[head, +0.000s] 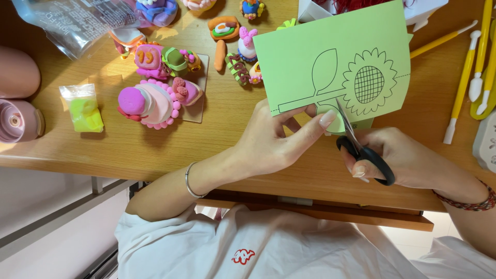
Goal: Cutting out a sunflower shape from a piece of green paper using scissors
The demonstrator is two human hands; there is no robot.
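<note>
The green paper [330,57] with a drawn sunflower is pinched at its bottom edge by the left hand [274,142], while black scissors [364,150], blades just beside those fingers, are gripped by the right hand [398,160].

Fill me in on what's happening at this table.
A person is cutting a green paper sheet printed with a sunflower outline. The left hand holds the sheet up by its lower edge, while the right hand works black-handled scissors, their blades at the leaf below the stem. On the wooden table behind sit colourful clay figures, a bag of yellow-green clay and yellow modelling tools.
</note>
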